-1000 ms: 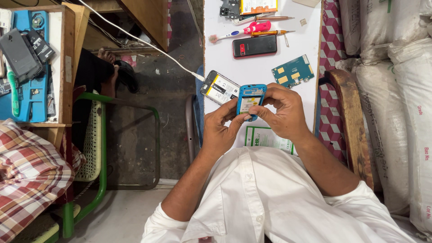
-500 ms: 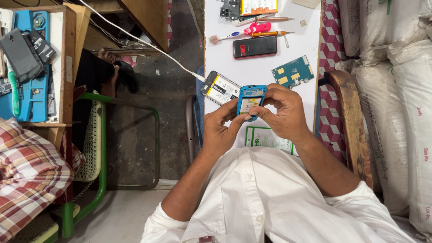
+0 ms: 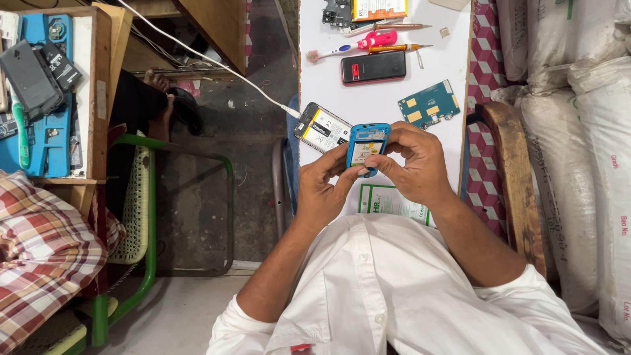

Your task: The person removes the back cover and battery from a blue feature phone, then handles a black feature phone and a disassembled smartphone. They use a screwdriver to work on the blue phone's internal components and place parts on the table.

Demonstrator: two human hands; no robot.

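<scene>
Blue plastic frames the small opened phone [image 3: 367,148] that both hands share just above the person's white shirt [image 3: 394,289], over the near edge of the white worktable [image 3: 328,79]. The left hand [image 3: 323,187] cradles it from below and from its side, thumb pressed along the lower edge, so the open back faces up and stays steady. The right hand [image 3: 415,163] curls over the other side, fingers wrapped behind the top and thumb bearing on the exposed back, probably on the battery bay, though its tip hides the exact spot. Both grips are pressed tight on the phone; neither hand is spread.

Touching the phone's far left corner lies a bare phone body with a yellow-labelled battery [image 3: 322,127], a white cable [image 3: 210,60] plugged into it and running off leftward. Just beyond the right hand sits a green circuit board [image 3: 429,104]. Under the wrists lies a green-printed paper [image 3: 388,200]. Farther out rest a black phone [image 3: 373,67], a pink-handled toothbrush [image 3: 358,45] and an orange screwdriver [image 3: 394,48]. Nothing blocks the hands. Well left stands a green chair [image 3: 148,217]; right, white sacks [image 3: 591,144].
</scene>
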